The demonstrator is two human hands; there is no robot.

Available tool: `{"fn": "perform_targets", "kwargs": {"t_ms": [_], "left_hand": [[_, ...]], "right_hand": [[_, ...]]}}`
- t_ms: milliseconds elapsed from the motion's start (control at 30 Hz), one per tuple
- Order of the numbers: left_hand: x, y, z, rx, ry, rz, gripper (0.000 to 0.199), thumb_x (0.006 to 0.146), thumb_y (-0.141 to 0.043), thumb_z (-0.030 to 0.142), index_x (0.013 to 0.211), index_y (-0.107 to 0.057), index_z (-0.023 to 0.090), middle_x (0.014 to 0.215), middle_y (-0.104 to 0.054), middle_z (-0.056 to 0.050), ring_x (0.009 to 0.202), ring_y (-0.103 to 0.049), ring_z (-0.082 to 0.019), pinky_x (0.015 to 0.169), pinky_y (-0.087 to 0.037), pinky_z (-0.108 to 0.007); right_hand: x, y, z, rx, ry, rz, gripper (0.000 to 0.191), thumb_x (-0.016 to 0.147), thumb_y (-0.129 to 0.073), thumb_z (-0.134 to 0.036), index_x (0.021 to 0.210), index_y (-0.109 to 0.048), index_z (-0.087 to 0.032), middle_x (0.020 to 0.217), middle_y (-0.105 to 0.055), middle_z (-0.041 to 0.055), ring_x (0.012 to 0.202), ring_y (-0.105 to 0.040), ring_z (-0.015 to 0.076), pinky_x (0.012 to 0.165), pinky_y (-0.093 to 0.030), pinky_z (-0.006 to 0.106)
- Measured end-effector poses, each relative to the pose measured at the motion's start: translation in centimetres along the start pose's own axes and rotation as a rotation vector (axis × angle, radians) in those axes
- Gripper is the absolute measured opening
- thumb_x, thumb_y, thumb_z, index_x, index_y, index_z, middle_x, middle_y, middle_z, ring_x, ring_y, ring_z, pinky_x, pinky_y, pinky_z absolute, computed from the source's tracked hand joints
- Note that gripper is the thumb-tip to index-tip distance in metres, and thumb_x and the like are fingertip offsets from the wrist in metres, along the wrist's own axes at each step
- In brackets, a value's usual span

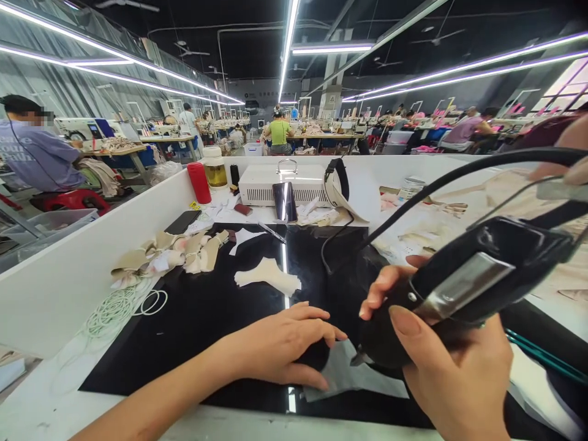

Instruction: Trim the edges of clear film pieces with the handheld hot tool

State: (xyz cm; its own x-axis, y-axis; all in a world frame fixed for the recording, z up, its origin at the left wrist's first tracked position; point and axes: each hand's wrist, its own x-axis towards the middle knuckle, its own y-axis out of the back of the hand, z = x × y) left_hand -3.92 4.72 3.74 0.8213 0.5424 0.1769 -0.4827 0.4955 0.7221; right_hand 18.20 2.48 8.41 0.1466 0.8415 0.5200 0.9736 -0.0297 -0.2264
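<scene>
My right hand (452, 367) is wrapped round a black corded handheld power tool (463, 282) with a silver metal plate on its side. The tool's small metal tip (358, 357) points down at a thin greyish-white piece of material (367, 376) lying on the glossy black board (220, 343). My left hand (289, 346) rests beside it, fingers apart, with thumb and fingertips at the left edge of the thin piece. Farther back on the board lies a cream fabric piece (269, 277), and behind that a white piece (244, 240) and a pen (272, 233).
Fabric pieces (202, 252) and coiled pale cord (114, 312) lie at the left. A white vented box (257, 187), phone (285, 202), red container (199, 184) and jar (215, 168) line the back. A thick black cable (436, 177) arches on the right. Other people sit beyond.
</scene>
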Motion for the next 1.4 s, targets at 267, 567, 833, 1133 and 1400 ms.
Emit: {"fn": "perform_targets", "kwargs": {"t_ms": [267, 567, 833, 1133, 1400], "left_hand": [[-0.3, -0.3, 0.2, -0.064, 0.089, -0.090, 0.055, 0.096, -0.083, 0.053, 0.139, -0.060, 0.028, 0.149, -0.069, -0.010, 0.165, -0.035, -0.033, 0.137, -0.015, -0.062], [-0.2, -1.0, -0.3, -0.059, 0.088, -0.031, 0.069, 0.086, -0.088, 0.064, 0.136, -0.062, 0.025, 0.147, -0.068, -0.013, 0.160, -0.043, -0.037, 0.136, -0.016, -0.063], [-0.5, -1.7, -1.1, -0.035, 0.070, 0.004, 0.087, 0.079, -0.091, 0.070, 0.146, -0.058, 0.025, 0.151, -0.066, -0.014, 0.156, -0.049, -0.037, 0.137, -0.012, -0.061], [-0.7, -1.5, -1.5, -0.045, 0.099, 0.020, 0.095, 0.076, -0.092, 0.071, 0.153, -0.057, 0.029, 0.151, -0.068, -0.011, 0.157, -0.047, -0.040, 0.136, -0.012, -0.063], [-1.0, -1.1, -0.7, -0.053, 0.132, 0.011, 0.085, 0.086, -0.088, 0.067, 0.154, -0.056, 0.028, 0.154, -0.067, -0.009, 0.161, -0.040, -0.038, 0.137, -0.008, -0.063]], "right_hand": [[-0.5, -1.8, 0.1, 0.093, 0.005, 0.034, 0.042, 0.089, -0.092, -0.035, 0.124, -0.068, -0.031, 0.089, -0.072, -0.0015, 0.067, -0.071, 0.0175, 0.061, -0.065, 0.033], [-0.4, -2.0, 1.1, 0.106, 0.022, 0.022, 0.042, 0.093, -0.088, -0.033, 0.128, -0.066, -0.032, 0.092, -0.072, -0.0029, 0.066, -0.071, 0.0160, 0.062, -0.064, 0.032], [-1.0, -2.0, 1.3, 0.088, -0.006, 0.055, 0.042, 0.092, -0.089, -0.036, 0.126, -0.066, -0.031, 0.090, -0.072, -0.0020, 0.068, -0.070, 0.0166, 0.062, -0.064, 0.031], [-1.5, -0.6, 1.1, 0.068, 0.022, 0.029, 0.034, 0.095, -0.085, -0.031, 0.125, -0.068, -0.031, 0.089, -0.071, 0.0007, 0.070, -0.070, 0.0191, 0.061, -0.066, 0.035], [-1.6, -0.1, 1.4, 0.059, 0.010, 0.026, 0.035, 0.095, -0.084, -0.030, 0.126, -0.069, -0.032, 0.090, -0.071, 0.0009, 0.072, -0.070, 0.0189, 0.067, -0.068, 0.036]]}}
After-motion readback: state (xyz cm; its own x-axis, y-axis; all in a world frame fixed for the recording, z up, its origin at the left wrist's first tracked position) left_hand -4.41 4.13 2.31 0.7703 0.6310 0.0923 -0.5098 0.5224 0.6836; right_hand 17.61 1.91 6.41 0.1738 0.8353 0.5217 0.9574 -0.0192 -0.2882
